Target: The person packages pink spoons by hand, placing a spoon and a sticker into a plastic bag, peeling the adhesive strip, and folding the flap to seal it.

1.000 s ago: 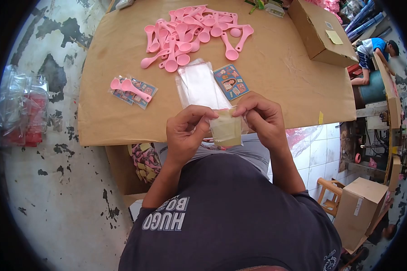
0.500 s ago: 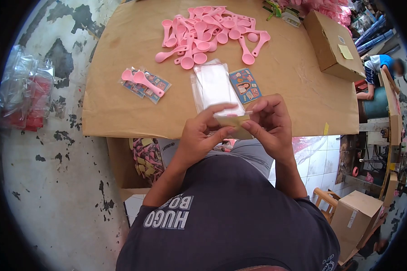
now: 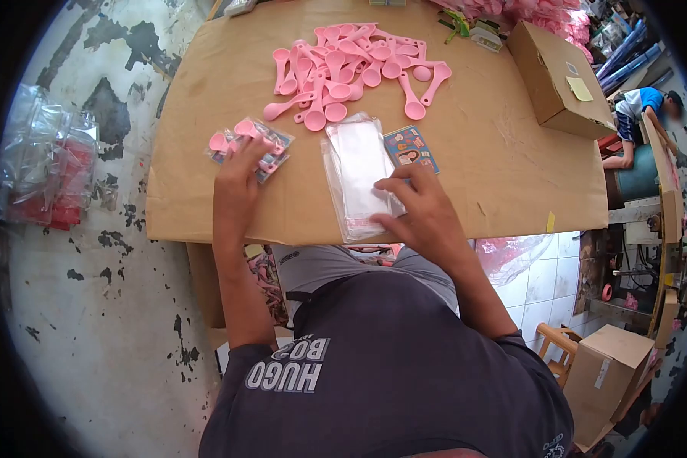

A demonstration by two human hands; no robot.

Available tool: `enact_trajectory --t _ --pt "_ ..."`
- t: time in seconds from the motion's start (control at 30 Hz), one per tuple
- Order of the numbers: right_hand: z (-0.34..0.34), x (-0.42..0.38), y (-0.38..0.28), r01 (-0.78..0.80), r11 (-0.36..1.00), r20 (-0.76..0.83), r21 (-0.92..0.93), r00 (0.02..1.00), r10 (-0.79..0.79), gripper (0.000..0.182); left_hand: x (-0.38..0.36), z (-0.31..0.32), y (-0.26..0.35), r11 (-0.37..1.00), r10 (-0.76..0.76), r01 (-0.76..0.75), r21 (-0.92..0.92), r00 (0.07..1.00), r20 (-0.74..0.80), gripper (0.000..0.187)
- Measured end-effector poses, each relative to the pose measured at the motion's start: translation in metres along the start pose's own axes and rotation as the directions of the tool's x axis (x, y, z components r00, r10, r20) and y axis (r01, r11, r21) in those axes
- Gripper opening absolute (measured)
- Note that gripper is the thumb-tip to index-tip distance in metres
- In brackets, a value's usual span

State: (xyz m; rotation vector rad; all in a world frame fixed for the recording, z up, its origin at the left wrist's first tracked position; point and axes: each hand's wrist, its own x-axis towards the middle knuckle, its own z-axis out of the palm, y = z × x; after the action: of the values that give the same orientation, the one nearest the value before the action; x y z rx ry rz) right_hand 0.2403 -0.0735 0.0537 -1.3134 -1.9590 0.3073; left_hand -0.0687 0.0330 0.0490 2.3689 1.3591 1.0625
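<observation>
My left hand [image 3: 240, 179] is over the packed spoons and cards [image 3: 220, 143] at the left of the table, fingertips on them; whether it grips one is hidden. My right hand [image 3: 422, 210], its thumb and fingers apart, hovers at the right edge of the stack of clear bags [image 3: 355, 172] and holds nothing visible. Beside that stack lies a blue printed card [image 3: 409, 145], partly under the right fingers. A heap of pink spoons [image 3: 336, 65] spreads behind the bags.
A cardboard box [image 3: 559, 80] stands at the table's right, with pink bags [image 3: 538, 15] behind it. Clear and red packets [image 3: 69, 175] lie at far left. Another person [image 3: 640, 107] is at far right. A second carton [image 3: 603, 374] stands low right.
My hands have parted. The left moved from the small packet at the table's front edge to the packed spoons, where another pink spoon now shows; the right moved up to the bags and opened.
</observation>
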Motion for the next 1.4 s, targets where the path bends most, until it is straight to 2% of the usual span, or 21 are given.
enact_trajectory --t 0.03,0.17,0.3,0.37,0.5,0.57,0.6,0.63,0.67,0.7,0.77,0.83,0.9,0.97,1.0,1.03,1.1,1.13,1.2,1.27,1.4 --pt "0.003 -0.001 0.0 -0.002 1.0 -0.008 -0.004 1.0 0.002 0.031 0.002 0.002 -0.006 0.98 0.024 -0.053 0.19 0.989 0.149 0.045" --pt "0.017 -0.004 0.004 -0.065 0.997 0.084 0.029 0.994 0.063 0.025 -0.001 0.005 -0.004 1.0 -0.011 0.009 0.021 0.996 0.092 0.036" --pt "0.021 0.0 0.008 -0.08 0.995 -0.016 0.057 0.997 0.081 0.015 0.002 -0.001 -0.003 0.999 -0.044 0.044 -0.002 0.992 0.117 0.031" --pt "0.017 0.003 0.009 -0.071 0.995 -0.061 0.063 0.995 0.075 0.012 0.003 -0.002 -0.019 0.997 0.035 -0.046 0.06 0.984 0.175 0.027" --pt "0.007 0.011 0.007 -0.011 1.0 -0.274 -0.017 0.962 0.006 0.013 0.008 -0.004 -0.028 0.993 0.076 -0.089 0.081 0.985 0.156 0.025" --pt "0.001 0.013 0.006 -0.005 0.999 -0.343 -0.044 0.939 -0.011 0.015 0.012 0.001 0.005 0.992 0.101 -0.09 0.093 0.987 -0.124 0.024" --pt "-0.002 0.011 0.003 0.015 0.997 -0.339 -0.07 0.94 -0.038 0.017 0.009 0.007 0.025 0.992 -0.013 -0.001 -0.129 0.995 -0.101 0.023" --pt "-0.004 0.01 -0.001 0.035 0.995 -0.33 -0.094 0.942 -0.065 0.02 0.002 0.014 0.048 0.935 -0.123 0.098 -0.34 0.991 -0.052 0.021" --pt "-0.006 0.009 -0.004 0.033 0.995 -0.328 -0.094 0.943 -0.062 0.02 -0.006 0.019 0.071 0.77 -0.201 0.279 -0.574 0.96 0.196 0.022" --pt "-0.007 0.008 -0.009 0.09 0.99 -0.294 -0.109 0.948 -0.118 0.022 -0.013 0.026 0.09 0.527 -0.198 0.474 -0.705 0.875 0.441 0.025" --pt "-0.008 0.006 -0.016 0.15 0.982 -0.258 -0.116 0.95 -0.175 0.023 -0.021 0.042 0.105 0.281 -0.121 0.622 -0.731 0.778 0.616 0.033" --pt "-0.011 0.001 -0.022 0.211 0.976 -0.119 -0.051 0.969 -0.215 0.024 -0.024 0.056 0.109 0.231 -0.141 0.621 -0.749 0.783 0.606 0.036" --pt "-0.015 -0.002 -0.02 0.195 0.981 -0.075 -0.011 0.978 -0.195 0.024 -0.025 0.062 0.109 0.179 -0.159 0.615 -0.768 0.788 0.595 0.039" --pt "-0.021 -0.004 -0.013 -0.043 0.988 -0.172 0.148 0.983 0.068 0.024 -0.026 0.061 0.104 0.106 -0.177 0.666 -0.739 0.743 0.645 0.035" --pt "-0.022 -0.005 -0.003 -0.194 0.974 -0.189 0.114 0.959 0.213 0.033 -0.026 0.061 0.102 0.11 -0.175 0.667 -0.737 0.742 0.647 0.035" --pt "-0.02 -0.002 0.007 -0.197 0.974 -0.196 0.116 0.957 0.216 0.033 -0.026 0.062 0.1 0.066 -0.2 0.633 -0.771 0.766 0.611 0.034" --pt "-0.014 0.003 0.027 -0.4 0.894 -0.29 -0.203 0.896 0.335 0.041 -0.023 0.061 0.104 0.029 -0.215 0.602 -0.798 0.783 0.583 0.035" --pt "-0.007 0.004 0.038 -0.442 0.867 -0.296 -0.232 0.881 0.369 0.046 -0.02 0.057 0.111 -0.043 -0.247 0.587 -0.809 0.778 0.577 0.037" --pt "-0.003 0.005 0.044 -0.448 0.856 -0.273 -0.259 0.884 0.38 0.045 -0.018 0.057 0.115 -0.146 -0.284 0.552 -0.821 0.772 0.569 0.043" --pt "-0.003 0.008 0.047 -0.442 0.85 -0.236 -0.288 0.893 0.384 0.044 -0.018 0.061 0.117 -0.16 -0.315 0.518 -0.84 0.78 0.541 0.043" --pt "-0.006 0.013 0.051 -0.492 0.866 -0.193 -0.087 0.861 0.47 0.04 -0.022 0.067 0.115 -0.164 -0.369 0.443 -0.882 0.801 0.471 0.041"
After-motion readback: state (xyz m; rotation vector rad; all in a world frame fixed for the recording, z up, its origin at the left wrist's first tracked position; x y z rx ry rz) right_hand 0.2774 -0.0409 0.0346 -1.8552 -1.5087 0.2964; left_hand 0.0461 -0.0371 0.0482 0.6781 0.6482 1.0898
